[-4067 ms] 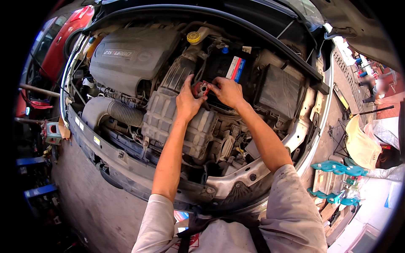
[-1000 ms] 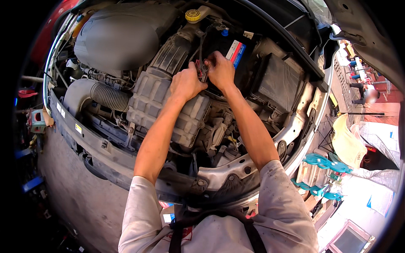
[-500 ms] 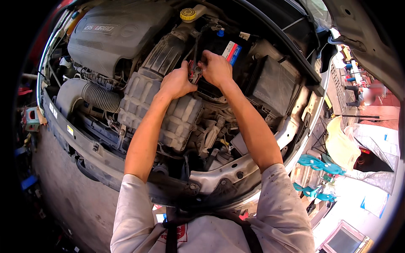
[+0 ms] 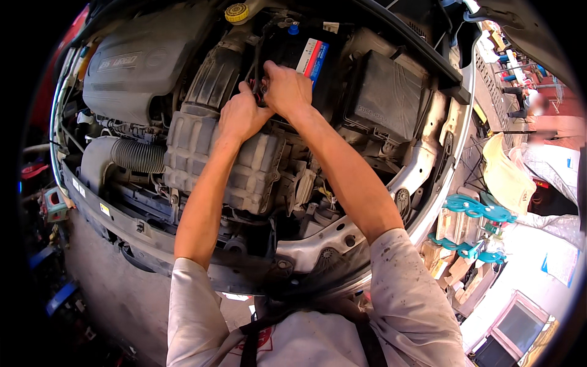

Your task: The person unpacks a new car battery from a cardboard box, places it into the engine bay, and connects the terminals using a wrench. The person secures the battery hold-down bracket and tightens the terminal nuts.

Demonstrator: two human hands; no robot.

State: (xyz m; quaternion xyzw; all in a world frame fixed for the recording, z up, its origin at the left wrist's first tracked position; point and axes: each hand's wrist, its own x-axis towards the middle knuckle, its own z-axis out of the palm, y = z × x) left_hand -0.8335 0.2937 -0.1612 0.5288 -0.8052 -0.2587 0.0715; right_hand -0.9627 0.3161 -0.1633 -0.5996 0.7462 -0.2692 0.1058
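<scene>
Both of my hands meet over the near-left end of a black car battery with a white, red and blue label. My left hand is closed, its thumb and fingertips at the red-and-metal battery terminal clamp. My right hand is also closed, fingers curled down onto the same clamp and its wrist close above my left thumb. Most of the clamp and the right fingertips are hidden behind the hands. A dark cable runs up from the clamp along the battery's left side.
Left of the battery lie the ribbed air filter housing, a corrugated intake hose and the grey engine cover. A black fuse box stands to the right. The front crossmember runs nearest me. A blue cap sits on the far terminal.
The view has shifted, so the engine bay sits further left. My right hand has turned over the clamp and closer to my left hand, covering more of the red part.
</scene>
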